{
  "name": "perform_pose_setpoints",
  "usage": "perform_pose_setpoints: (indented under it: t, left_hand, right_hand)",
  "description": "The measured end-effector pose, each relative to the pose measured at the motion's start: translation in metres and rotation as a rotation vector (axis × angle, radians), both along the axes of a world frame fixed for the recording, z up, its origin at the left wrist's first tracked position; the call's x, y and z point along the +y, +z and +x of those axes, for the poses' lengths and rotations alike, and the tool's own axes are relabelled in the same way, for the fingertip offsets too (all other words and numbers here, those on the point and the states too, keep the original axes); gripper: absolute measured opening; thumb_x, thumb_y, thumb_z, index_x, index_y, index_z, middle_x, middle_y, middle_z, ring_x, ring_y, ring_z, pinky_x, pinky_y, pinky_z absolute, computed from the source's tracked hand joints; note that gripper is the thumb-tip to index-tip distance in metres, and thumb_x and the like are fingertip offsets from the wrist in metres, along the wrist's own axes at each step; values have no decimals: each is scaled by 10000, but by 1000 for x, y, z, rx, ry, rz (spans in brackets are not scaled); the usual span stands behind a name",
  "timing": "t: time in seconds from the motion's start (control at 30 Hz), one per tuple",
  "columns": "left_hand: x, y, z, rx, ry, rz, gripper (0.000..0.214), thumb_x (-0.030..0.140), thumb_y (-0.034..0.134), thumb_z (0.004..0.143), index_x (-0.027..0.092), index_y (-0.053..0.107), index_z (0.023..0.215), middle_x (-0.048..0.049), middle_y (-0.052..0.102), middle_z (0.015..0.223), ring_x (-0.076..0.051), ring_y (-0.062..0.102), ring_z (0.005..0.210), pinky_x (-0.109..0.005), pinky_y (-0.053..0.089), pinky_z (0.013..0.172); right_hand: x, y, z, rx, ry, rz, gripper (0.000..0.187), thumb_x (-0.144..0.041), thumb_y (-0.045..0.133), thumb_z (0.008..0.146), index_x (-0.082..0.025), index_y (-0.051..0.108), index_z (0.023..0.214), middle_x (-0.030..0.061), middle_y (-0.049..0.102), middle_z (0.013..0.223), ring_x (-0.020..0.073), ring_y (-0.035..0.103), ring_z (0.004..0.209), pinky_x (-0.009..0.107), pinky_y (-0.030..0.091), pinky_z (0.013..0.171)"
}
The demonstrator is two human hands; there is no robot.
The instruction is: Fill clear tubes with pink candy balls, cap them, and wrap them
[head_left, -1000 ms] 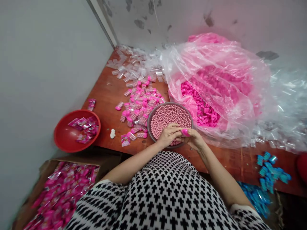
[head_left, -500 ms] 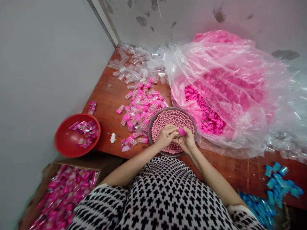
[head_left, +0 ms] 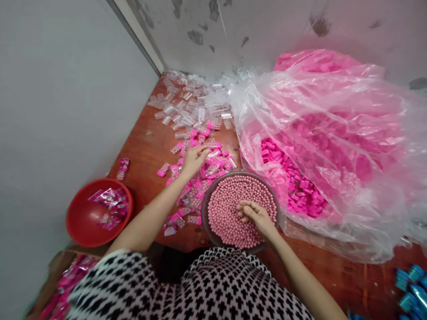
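Observation:
My left hand (head_left: 194,161) is stretched over the pile of small clear containers (head_left: 190,195) with pink caps and pink beads inside. Its fingers are pressed together; a capped container touches or lies just beyond the fingertips, and I cannot make out whether it is held. My right hand (head_left: 256,216) is low over the dark bowl (head_left: 204,209), its fingers curled at the surface of the round pink beads (head_left: 230,191). Anything inside those fingers is hidden.
Empty clear containers (head_left: 187,111) are spread at the back of the wooden table. A large plastic bag (head_left: 333,133) of pink caps (head_left: 302,186) stands at right. A red bowl (head_left: 83,218) holds wrapped packs; a box of pink packs (head_left: 66,284) sits below. Blue pieces (head_left: 412,284) lie far right.
My hands have parted from around a pink cap above the bowl. The left moved left and away over the pile; the right came down to the beads. The view has shifted slightly.

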State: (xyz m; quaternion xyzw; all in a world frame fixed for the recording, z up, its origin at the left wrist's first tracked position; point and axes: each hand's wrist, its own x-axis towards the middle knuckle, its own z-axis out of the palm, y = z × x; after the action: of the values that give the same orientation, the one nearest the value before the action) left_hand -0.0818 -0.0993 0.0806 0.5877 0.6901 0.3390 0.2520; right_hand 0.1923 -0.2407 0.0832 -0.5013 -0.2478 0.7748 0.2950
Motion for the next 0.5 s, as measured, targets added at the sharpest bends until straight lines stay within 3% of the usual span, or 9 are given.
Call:
perform_pose_setpoints:
  t: [0.1, 0.2, 0.3, 0.4, 0.5]
  left_hand:
    - [69, -19, 5, 38, -4, 7, 273, 303, 517, 832, 125, 712, 902, -66, 722, 889, -192, 637, 838, -306, 469, 823]
    - [96, -28, -9, 38, -12, 26, 281, 272, 487, 856, 111, 689, 965, -74, 709, 948, -178, 625, 890, -287, 454, 839]
    - [67, -18, -30, 96, -168, -9, 288, 275, 511, 842, 132, 672, 1033, -70, 690, 1014, -177, 608, 946, -297, 437, 876]
    - [9, -3, -43, 186, -326, -102, 318, 305, 491, 843, 156, 662, 1066, -66, 681, 1011, -187, 611, 915, -313, 449, 852]
    - [-40, -3, -44, 327, -434, -203, 351, 380, 551, 812, 181, 644, 1086, -80, 654, 1038, -231, 593, 967, -350, 444, 868]
  right_hand:
    - [1, -5, 6, -46, 65, 43, 311, -430, 698, 727, -229, 676, 962, 56, 713, 946, 175, 654, 811, 298, 548, 636]
    - [7, -7, 11, -86, 145, 71, 284, -429, 654, 774, -251, 666, 995, 52, 711, 966, 192, 653, 840, 331, 555, 664]
    - [20, -6, 11, -101, 232, 123, 280, -423, 626, 801, -258, 654, 1025, 46, 709, 972, 196, 654, 867, 345, 554, 704]
    - [35, -3, 2, -111, 301, 226, 273, -407, 612, 816, -254, 646, 1040, 40, 704, 1001, 196, 647, 940, 359, 537, 798]
    - [49, 1, -13, -126, 319, 306, 280, -405, 602, 821, -236, 643, 1040, 46, 699, 1019, 188, 645, 933, 361, 523, 824]
